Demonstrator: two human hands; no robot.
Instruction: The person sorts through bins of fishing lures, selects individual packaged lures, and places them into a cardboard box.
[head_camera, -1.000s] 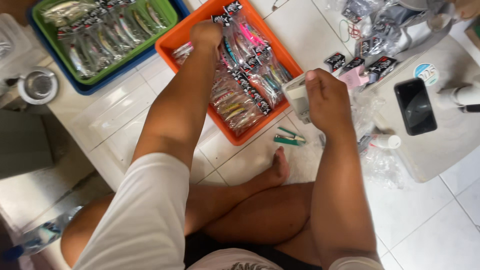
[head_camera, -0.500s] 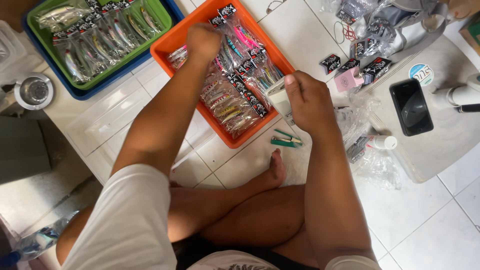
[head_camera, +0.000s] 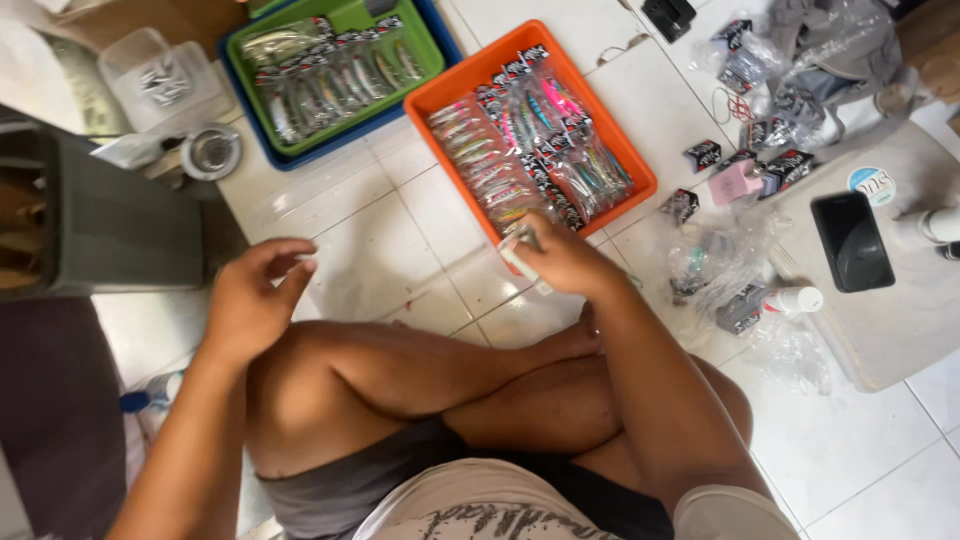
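Legs crossed on the tiled floor (head_camera: 400, 230) fill the near part of what we see, with both hands out in front of them. Our right hand (head_camera: 565, 258) has its fingers pinched around a small clear packet (head_camera: 522, 262), held just at the near edge of the orange tray (head_camera: 640, 175). Our left hand (head_camera: 250, 300) hangs empty over bare tile, fingers loosely curled and apart.

We judge the hold on the packet a light one: the slick plastic could slip out and drop to the tiles beside the tray. A wide sweep of the right arm might also scatter the loose bags (head_camera: 725, 260) lying near it.

Farther off, the orange tray holds rows of bagged fishing lures (head_camera: 530, 150) in bright colours. Beyond it to the left, a green tray (head_camera: 425, 50) sits inside a blue one (head_camera: 300, 160) and carries more bagged lures, duller in tone. A clear tub (head_camera: 150, 75) stands past that; we cannot tell its contents.
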